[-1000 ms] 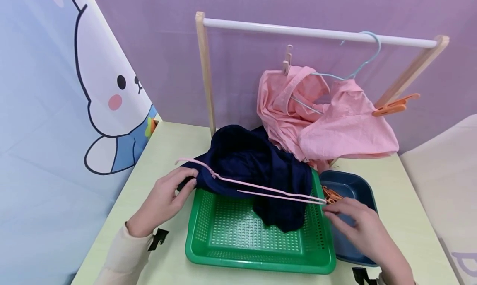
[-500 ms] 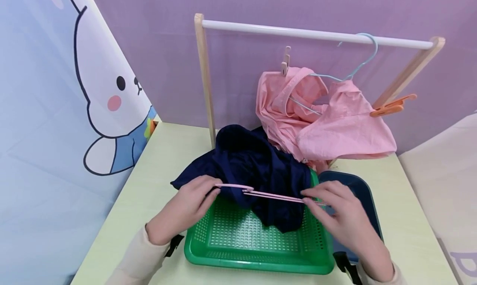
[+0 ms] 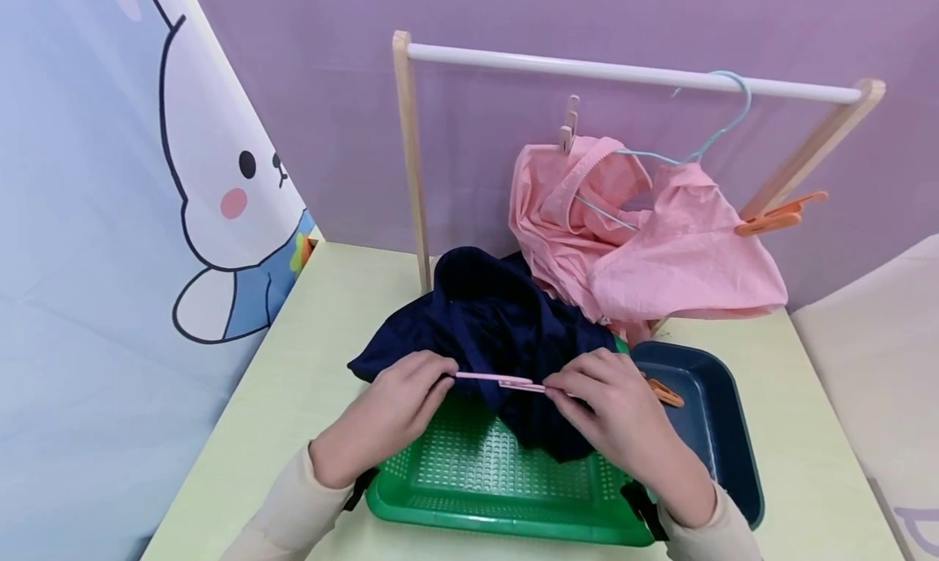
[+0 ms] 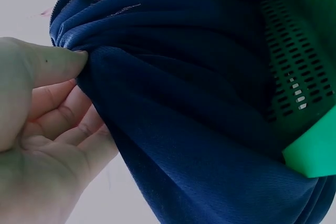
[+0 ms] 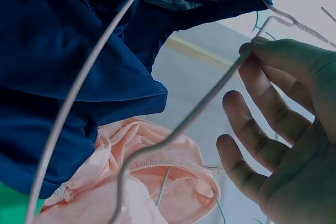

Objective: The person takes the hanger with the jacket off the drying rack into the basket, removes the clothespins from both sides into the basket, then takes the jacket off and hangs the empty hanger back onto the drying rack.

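A navy garment point(image 3: 499, 300) lies draped over the far rim of a green basket point(image 3: 506, 524), between the table's point(image 3: 352, 288) left and right edges. Above it, a pink hanger point(image 3: 487, 376) spans the gap between the hands. The left hand point(image 3: 392, 410) pinches the garment's edge between thumb and fingers, as the left wrist view shows; whether it also grips the hanger's hook cannot be told. The right hand point(image 3: 619, 410) pinches the hanger's thin frame between thumb and forefinger, the other fingers spread apart.

The garment is probably light, soft and limp, likely to fold on itself; its edge beside the zip offers a gathered hold. The hanger appears light, stiff and slender, possibly slippery, and is best taken by the frame near a bend.

Most of the hanger is hidden behind the right hand in the head view and cut off at the lower border of the right wrist view. Folds conceal the garment's neck and sleeves. The right forearm covers part of the blue tray point(image 3: 737, 430) towards the table's right edge, leaving its orange clips point(image 3: 666, 393) only partly visible.
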Action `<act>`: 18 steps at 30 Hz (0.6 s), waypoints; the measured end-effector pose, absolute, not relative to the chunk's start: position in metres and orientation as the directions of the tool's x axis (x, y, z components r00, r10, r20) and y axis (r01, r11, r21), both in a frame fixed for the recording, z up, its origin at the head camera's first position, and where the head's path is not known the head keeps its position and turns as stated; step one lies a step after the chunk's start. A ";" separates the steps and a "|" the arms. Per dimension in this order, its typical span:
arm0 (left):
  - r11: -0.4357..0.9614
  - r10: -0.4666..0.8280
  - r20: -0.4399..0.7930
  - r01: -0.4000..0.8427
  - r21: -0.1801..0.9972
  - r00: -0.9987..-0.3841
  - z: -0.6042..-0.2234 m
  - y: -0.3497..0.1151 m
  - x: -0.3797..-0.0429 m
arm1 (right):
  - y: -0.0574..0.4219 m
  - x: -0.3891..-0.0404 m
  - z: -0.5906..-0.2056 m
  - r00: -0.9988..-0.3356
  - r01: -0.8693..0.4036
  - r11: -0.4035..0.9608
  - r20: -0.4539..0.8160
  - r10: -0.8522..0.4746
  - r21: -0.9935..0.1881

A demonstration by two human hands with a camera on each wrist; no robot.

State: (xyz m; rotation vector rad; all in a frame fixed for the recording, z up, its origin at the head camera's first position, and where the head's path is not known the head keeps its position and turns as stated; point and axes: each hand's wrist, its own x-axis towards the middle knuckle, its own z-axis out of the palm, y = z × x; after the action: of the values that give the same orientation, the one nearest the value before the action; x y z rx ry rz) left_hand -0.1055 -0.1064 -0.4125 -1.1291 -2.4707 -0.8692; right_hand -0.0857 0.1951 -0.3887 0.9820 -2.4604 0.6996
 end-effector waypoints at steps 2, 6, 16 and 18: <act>0.510 0.581 0.489 0.759 0.405 -0.651 -0.412 -0.106 -0.105 | 0.195 -0.086 -0.389 -0.674 -0.717 0.630 0.525 -0.520 -0.297; 0.499 0.573 0.494 0.757 0.422 -0.654 -0.412 -0.106 -0.105 | 0.194 -0.086 -0.390 -0.670 -0.713 0.648 0.530 -0.519 -0.266; 0.505 0.552 0.512 0.753 0.423 -0.658 -0.408 -0.107 -0.103 | 0.211 -0.082 -0.384 -0.574 -0.716 0.677 0.698 -0.429 -0.173; 0.508 0.551 0.522 0.758 0.410 -0.652 -0.407 -0.107 -0.102 | 0.221 -0.080 -0.380 -0.557 -0.708 0.687 0.726 -0.404 -0.161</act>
State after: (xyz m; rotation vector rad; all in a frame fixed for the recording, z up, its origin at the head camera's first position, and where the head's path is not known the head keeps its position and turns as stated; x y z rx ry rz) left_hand -0.1022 -0.1067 -0.4074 -1.0934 -2.4297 -0.8963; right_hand -0.0800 0.2211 -0.3802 0.8480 -2.2220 0.5834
